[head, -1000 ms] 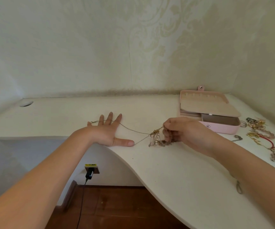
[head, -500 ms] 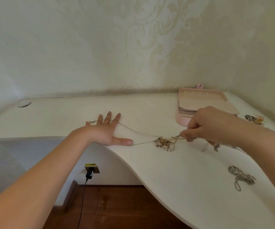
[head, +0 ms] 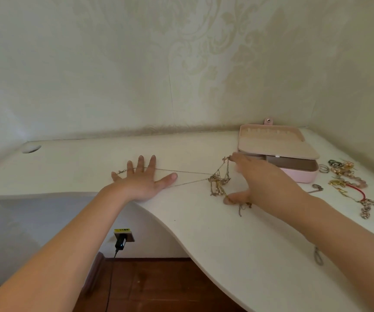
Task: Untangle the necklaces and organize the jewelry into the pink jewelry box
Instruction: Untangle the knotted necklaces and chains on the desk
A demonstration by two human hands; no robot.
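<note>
Pressing flat, left hand (head: 141,183) pins chain (head: 181,171); spread right hand (head: 264,183) stretches tangle (head: 218,180).

A curved white desk (head: 237,244) meets pale damask-patterned walls (head: 136,64) above a dark wooden floor (head: 159,287).

The left hand (head: 141,183) lay flat, fingers spread, on the white table (head: 226,239), pinning a thin gold chain (head: 181,171) that ran to a knot of tangled necklaces (head: 218,180). The right hand (head: 264,183) was spread wide over the knot, with blurred fingertips on one strand and the thumb pressing another. The open pink jewelry box (head: 303,176) sat just behind it, with loose jewelry (head: 348,176) to its right.
</note>
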